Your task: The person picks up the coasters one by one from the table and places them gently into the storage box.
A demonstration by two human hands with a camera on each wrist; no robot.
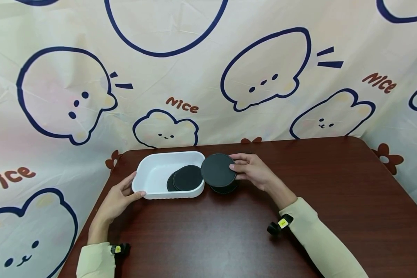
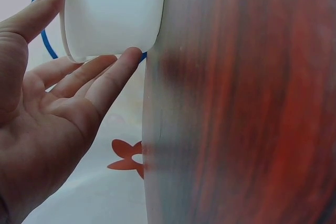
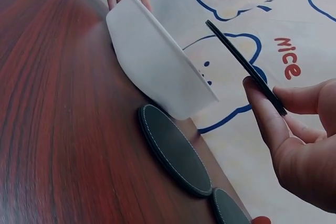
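A white plastic tray [image 1: 153,195] with rounded corners stands near the table's back left. Inside it, toward the right end, lie several overlapping round black coasters [image 1: 188,177]. My left hand [image 1: 116,200] holds the tray's left end, thumb on the near rim and fingers at the far corner. Between thumb and fingers, my right hand [image 1: 251,170] pinches a black coaster [image 1: 217,170] by its right edge, just right of the tray. Edge-on in the right wrist view, this coaster [image 3: 244,64] is raised above the table. Below it lie stitched black coasters [image 3: 176,150], mostly hidden in the head view.
The dark brown wooden table [image 1: 212,239] has its back edge close behind the tray. A pale cloth [image 1: 208,77] printed with cartoon outlines hangs behind and beside the table. Each wrist wears a dark strap with a small camera [image 1: 273,227].
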